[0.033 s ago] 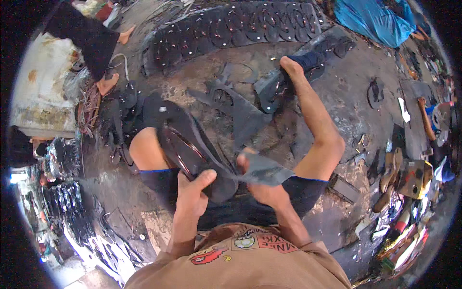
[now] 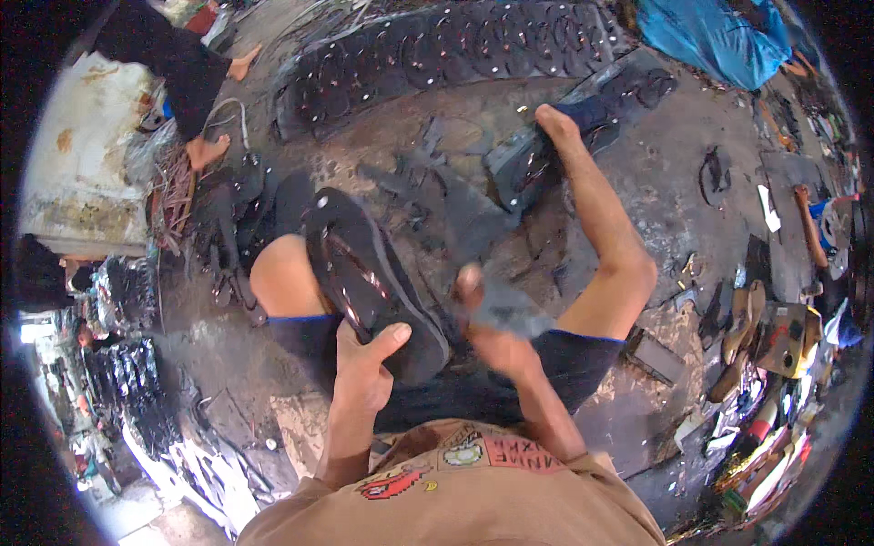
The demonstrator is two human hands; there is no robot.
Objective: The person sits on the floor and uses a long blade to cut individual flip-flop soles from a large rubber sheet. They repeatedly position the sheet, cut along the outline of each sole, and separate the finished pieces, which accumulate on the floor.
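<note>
My left hand [image 2: 369,359] grips the heel end of a black flip-flop [image 2: 344,217], its thumb lying across the top of the sole. The flip-flop is tilted over my left thigh, toe end pointing away, with shiny straps on its upper face. Just right of its heel, my right hand [image 2: 499,344] is closed on a flat grey piece [image 2: 517,308]. Motion smears this piece, so I cannot tell whether it is a blade or a scrap of sheet. A small gap shows between right hand and sole.
A long row of black flip-flops [image 2: 446,50] lies at the back. Dark sheet offcuts [image 2: 473,214] are spread on the floor ahead. My right foot [image 2: 557,123] rests beside more black footwear. Another person's foot [image 2: 208,151] is at the left; a blue plastic sheet [image 2: 715,41] lies back right.
My right hand has shifted slightly, and the grey piece has drawn away from the flip-flop's edge to the right. The flip-flop has turned a little; my left hand keeps its hold.
</note>
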